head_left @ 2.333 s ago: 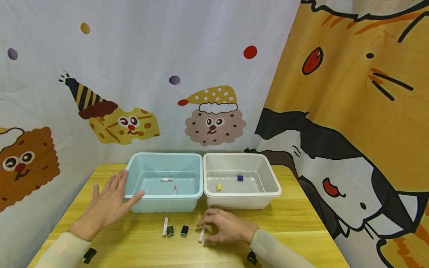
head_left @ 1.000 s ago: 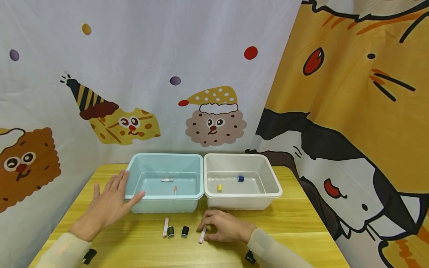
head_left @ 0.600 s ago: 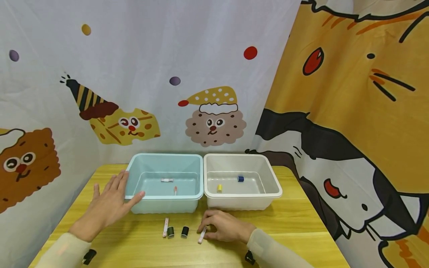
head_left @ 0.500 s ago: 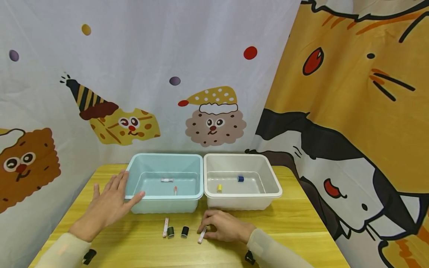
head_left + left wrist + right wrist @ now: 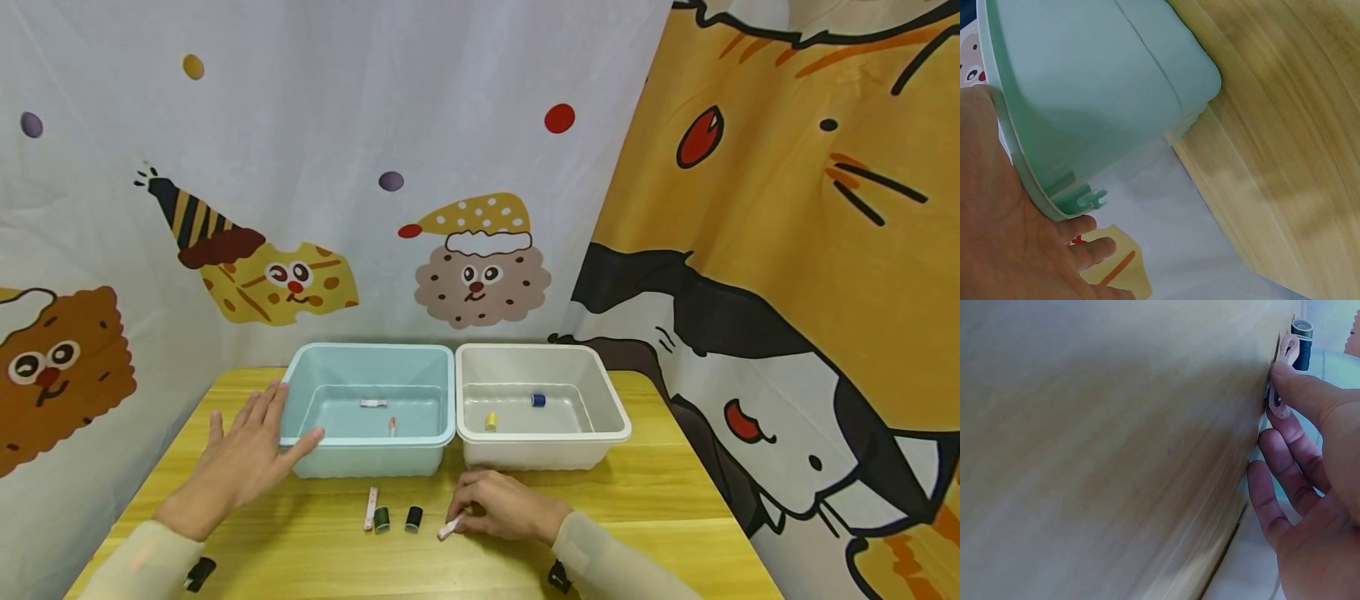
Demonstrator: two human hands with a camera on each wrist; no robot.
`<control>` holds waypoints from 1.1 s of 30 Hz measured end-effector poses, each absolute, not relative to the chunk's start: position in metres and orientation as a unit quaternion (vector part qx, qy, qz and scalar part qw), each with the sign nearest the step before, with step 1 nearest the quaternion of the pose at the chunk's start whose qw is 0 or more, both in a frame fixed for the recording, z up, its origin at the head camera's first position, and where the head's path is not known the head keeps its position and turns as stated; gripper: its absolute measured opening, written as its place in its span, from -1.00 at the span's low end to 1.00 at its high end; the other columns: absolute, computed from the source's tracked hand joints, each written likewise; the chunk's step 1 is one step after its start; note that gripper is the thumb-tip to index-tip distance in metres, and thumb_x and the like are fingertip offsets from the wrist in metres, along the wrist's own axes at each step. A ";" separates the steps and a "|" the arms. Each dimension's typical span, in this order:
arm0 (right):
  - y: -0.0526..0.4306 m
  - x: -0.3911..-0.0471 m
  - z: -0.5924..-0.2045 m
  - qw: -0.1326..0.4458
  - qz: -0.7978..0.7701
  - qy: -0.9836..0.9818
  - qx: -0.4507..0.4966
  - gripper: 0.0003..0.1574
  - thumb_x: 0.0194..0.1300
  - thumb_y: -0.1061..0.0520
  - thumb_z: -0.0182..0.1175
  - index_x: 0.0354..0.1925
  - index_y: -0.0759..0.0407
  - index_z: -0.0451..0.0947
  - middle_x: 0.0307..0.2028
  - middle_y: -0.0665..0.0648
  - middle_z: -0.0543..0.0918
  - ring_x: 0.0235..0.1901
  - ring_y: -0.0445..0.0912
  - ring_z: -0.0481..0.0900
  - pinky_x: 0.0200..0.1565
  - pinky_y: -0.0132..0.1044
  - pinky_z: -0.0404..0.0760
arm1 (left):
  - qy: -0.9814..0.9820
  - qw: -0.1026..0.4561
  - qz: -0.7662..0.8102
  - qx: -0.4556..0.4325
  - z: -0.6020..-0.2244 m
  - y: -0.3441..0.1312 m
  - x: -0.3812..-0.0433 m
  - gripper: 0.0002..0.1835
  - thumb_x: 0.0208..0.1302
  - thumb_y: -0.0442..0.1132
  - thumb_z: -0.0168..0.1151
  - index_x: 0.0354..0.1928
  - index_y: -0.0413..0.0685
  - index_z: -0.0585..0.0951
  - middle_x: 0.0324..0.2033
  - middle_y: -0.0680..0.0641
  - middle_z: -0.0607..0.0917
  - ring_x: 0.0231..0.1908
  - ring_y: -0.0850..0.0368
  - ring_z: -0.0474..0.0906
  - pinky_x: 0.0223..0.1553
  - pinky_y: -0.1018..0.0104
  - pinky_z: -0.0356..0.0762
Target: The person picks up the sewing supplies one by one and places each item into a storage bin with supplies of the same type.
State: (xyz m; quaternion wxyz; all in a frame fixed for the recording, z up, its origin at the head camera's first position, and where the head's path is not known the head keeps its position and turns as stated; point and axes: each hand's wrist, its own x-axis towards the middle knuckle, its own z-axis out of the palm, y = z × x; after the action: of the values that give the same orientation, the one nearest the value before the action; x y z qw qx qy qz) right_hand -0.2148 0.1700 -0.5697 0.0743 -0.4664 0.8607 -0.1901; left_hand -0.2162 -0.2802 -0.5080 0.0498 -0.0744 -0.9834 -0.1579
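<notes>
Between thumb and fingers, my right hand (image 5: 506, 504) pinches a folded white-pink tape measure (image 5: 451, 527) close over the table, in front of the white bin (image 5: 536, 452). In the right wrist view its looped ends show on either side of the thumb of my right hand (image 5: 1316, 487). My left hand (image 5: 243, 450) rests with fingers spread on the left rim of the light blue bin (image 5: 367, 460). Left of the held tape lie a black thread spool (image 5: 414, 518), a dark green thread spool (image 5: 382, 520) and another folded tape measure (image 5: 371, 508).
Inside the blue bin are a white folded strip (image 5: 373, 403) and a small red-and-white strip (image 5: 392, 427). A yellow spool (image 5: 491, 422) and a blue spool (image 5: 538, 400) lie in the white bin. Printed curtains (image 5: 315, 125) hang behind the wooden table (image 5: 300, 550).
The tape measure in my right hand has swung from nearly upright in view to a flatter slant, its near end moving up and left. My left hand stays put.
</notes>
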 end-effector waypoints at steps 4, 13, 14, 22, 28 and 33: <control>0.170 -0.215 -0.569 0.074 -0.190 0.861 -0.466 -0.86 0.61 -0.03 0.53 0.07 -0.23 0.92 -0.09 -0.28 0.76 -0.15 -0.42 0.64 -0.02 -0.65 0.56 | -0.988 0.022 -0.140 -0.068 -0.489 -0.271 -0.208 0.33 0.66 0.65 -0.02 0.89 -0.36 -0.06 0.84 -0.53 0.08 0.75 -0.74 0.10 0.53 -0.99 -0.20; 0.171 -0.215 -0.570 0.073 -0.193 0.859 -0.468 -0.87 0.63 -0.05 0.52 0.06 -0.23 0.91 -0.09 -0.29 0.77 -0.13 -0.45 0.63 0.00 -0.65 0.57 | -0.988 0.018 -0.141 -0.066 -0.479 -0.265 -0.201 0.30 0.69 0.61 -0.01 0.88 -0.40 -0.04 0.83 -0.55 0.07 0.75 -0.74 0.08 0.54 -0.99 -0.21; 0.171 -0.215 -0.570 0.072 -0.194 0.859 -0.468 -0.87 0.63 -0.04 0.51 0.06 -0.22 0.91 -0.09 -0.29 0.77 -0.13 -0.45 0.63 0.01 -0.65 0.58 | -0.988 0.018 -0.141 -0.066 -0.479 -0.265 -0.201 0.31 0.69 0.62 -0.02 0.88 -0.40 -0.04 0.83 -0.55 0.06 0.75 -0.74 0.08 0.54 -0.99 -0.21; 0.170 -0.216 -0.570 0.074 -0.198 0.857 -0.470 -0.87 0.63 -0.06 0.51 0.07 -0.22 0.91 -0.08 -0.28 0.78 -0.11 -0.48 0.64 0.02 -0.66 0.60 | -0.988 0.018 -0.141 -0.066 -0.479 -0.266 -0.201 0.33 0.67 0.65 -0.04 0.88 -0.39 -0.04 0.84 -0.54 0.07 0.75 -0.73 0.09 0.54 -0.99 -0.22; 0.172 -0.216 -0.571 0.073 -0.197 0.859 -0.467 -0.86 0.63 -0.09 0.51 0.07 -0.25 0.91 -0.09 -0.29 0.76 -0.13 -0.48 0.63 -0.01 -0.65 0.58 | -0.987 0.016 -0.143 -0.067 -0.478 -0.265 -0.200 0.32 0.67 0.65 -0.05 0.88 -0.39 -0.04 0.84 -0.54 0.06 0.75 -0.73 0.08 0.53 -0.99 -0.22; 0.172 -0.215 -0.571 0.073 -0.196 0.862 -0.461 -0.86 0.63 -0.11 0.50 0.07 -0.23 0.90 -0.11 -0.29 0.75 -0.15 -0.46 0.62 -0.02 -0.64 0.58 | -0.987 0.018 -0.144 -0.067 -0.478 -0.265 -0.201 0.31 0.68 0.64 -0.03 0.88 -0.39 -0.04 0.84 -0.54 0.07 0.75 -0.74 0.08 0.53 -0.99 -0.23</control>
State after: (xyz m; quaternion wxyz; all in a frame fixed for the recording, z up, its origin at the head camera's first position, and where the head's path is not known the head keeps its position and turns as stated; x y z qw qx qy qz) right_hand -0.2150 0.1722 -0.5706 0.0727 -0.4614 0.8623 -0.1958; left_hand -0.2008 -0.2651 -0.4778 0.0175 -0.0668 -0.9872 -0.1439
